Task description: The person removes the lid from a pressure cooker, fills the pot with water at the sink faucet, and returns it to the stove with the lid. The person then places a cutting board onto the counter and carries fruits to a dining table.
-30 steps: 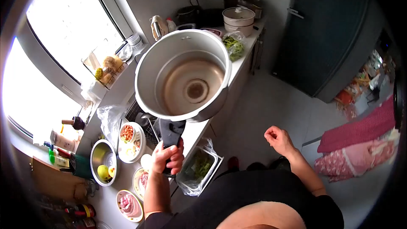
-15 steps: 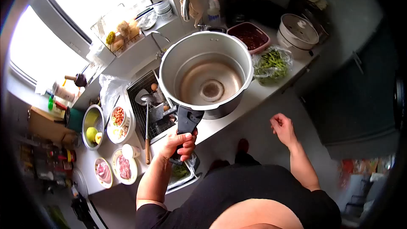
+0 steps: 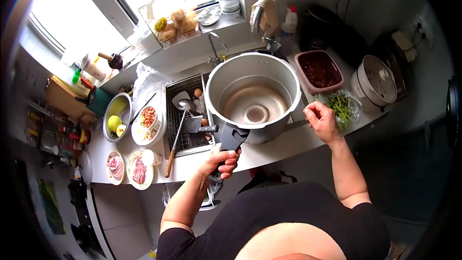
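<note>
A large grey metal pressure cooker pot (image 3: 255, 86), without its lid, is held over the sink area with its mouth toward me. Its inner base is stained brown. My left hand (image 3: 222, 162) is wrapped round the pot's long black handle (image 3: 233, 137). Away from the pot's right side, my right hand (image 3: 322, 120) hangs in the air with fingers loosely curled and nothing visible in them. Close behind that hand is a clear bag of green vegetables (image 3: 342, 108). The pot hides part of the sink and the counter beneath it.
Left of the pot, a sink rack (image 3: 173, 132) holds a ladle, a cleaver and eggs. Plates of raw meat (image 3: 139, 171), a white bowl (image 3: 159, 135) and a metal bowl (image 3: 109, 127) stand farther left. A pink tub (image 3: 320, 70) and a white cooker (image 3: 373, 84) are rightward.
My view has swung, shifting the counter within the frame. My right hand has risen from beside my body to near the vegetable bag. My left hand keeps its hold on the pot.
</note>
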`<state>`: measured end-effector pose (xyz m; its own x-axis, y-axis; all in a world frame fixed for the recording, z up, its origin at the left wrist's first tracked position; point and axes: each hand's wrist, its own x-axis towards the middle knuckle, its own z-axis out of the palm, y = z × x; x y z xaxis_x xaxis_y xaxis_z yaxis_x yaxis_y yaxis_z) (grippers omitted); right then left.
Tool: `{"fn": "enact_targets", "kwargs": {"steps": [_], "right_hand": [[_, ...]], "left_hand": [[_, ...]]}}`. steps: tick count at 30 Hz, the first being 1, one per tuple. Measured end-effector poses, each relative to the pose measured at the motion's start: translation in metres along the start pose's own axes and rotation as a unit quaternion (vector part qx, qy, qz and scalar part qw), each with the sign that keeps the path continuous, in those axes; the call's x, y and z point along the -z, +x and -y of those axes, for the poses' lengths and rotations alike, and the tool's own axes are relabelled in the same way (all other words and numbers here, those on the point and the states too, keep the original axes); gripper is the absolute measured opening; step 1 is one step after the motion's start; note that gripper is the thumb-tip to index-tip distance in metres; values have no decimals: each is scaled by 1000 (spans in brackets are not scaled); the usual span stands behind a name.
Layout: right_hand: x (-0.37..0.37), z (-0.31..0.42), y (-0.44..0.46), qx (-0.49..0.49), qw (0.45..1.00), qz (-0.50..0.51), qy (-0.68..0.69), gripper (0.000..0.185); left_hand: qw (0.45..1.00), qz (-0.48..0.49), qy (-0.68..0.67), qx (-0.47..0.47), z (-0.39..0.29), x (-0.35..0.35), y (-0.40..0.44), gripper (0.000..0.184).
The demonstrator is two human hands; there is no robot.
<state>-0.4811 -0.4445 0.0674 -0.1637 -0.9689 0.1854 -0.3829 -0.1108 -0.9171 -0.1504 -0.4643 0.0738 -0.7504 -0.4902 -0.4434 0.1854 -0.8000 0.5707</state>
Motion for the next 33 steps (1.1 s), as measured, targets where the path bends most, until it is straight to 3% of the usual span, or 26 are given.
{"fn": "enact_targets", "kwargs": {"steps": [9, 18, 20, 22, 26, 33], "right_hand": [[-32, 28, 57, 44, 999, 29, -7, 12], [-48, 12, 107, 33, 997, 69, -34, 11], [-55, 9, 133, 192, 973, 13, -129, 7], [-64, 11, 162, 276, 947, 19, -161, 4], [-100, -10, 233, 230, 961, 58, -140, 12], [-193, -70, 347, 103, 928, 228, -276, 31]], "left_hand": [[998, 48, -36, -15, -8, 34, 19, 22], [998, 23, -59, -6, -11, 52, 37, 21], [998, 22, -52, -8, -13, 48, 40, 20], [1000, 0, -29, -1, -15, 48, 42, 20], [1000, -4, -28, 4, -10, 54, 46, 23], [1000, -25, 1, 8, -4, 61, 53, 21]]}}
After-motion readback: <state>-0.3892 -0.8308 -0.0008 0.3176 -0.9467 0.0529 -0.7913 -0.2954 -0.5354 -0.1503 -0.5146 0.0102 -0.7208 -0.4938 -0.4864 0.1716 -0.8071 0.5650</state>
